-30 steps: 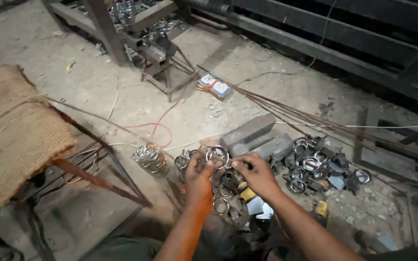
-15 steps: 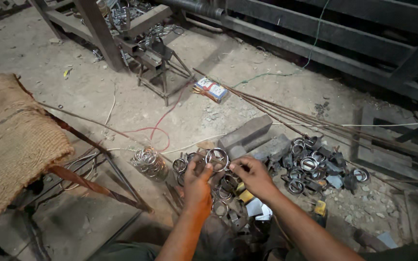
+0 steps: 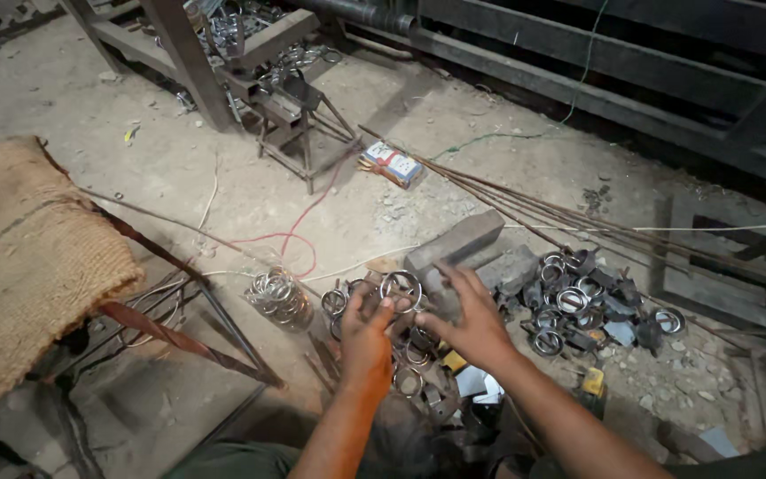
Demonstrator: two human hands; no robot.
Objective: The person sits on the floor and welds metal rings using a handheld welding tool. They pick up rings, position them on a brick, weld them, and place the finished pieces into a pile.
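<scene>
metal ring (image 3: 400, 287) in left hand (image 3: 367, 333) grip, right hand (image 3: 467, 315) beside

burlap sack (image 3: 19, 266) L | grey bricks (image 3: 467, 248) ctr | steel rods (image 3: 578, 222) R | small box (image 3: 390, 165)

The left hand (image 3: 367, 333) pinches a metal ring (image 3: 401, 287) upright at its lower edge, above a cluster of similar rings on the floor (image 3: 241, 191). The right hand (image 3: 472, 321) hovers just beside it, fingers spread. A stack of rings (image 3: 277, 297) lies to the left, a heap of ring parts (image 3: 587, 302) to the right, grey blocks (image 3: 458, 244) behind, burlap sacking (image 3: 24, 266) far left
</scene>
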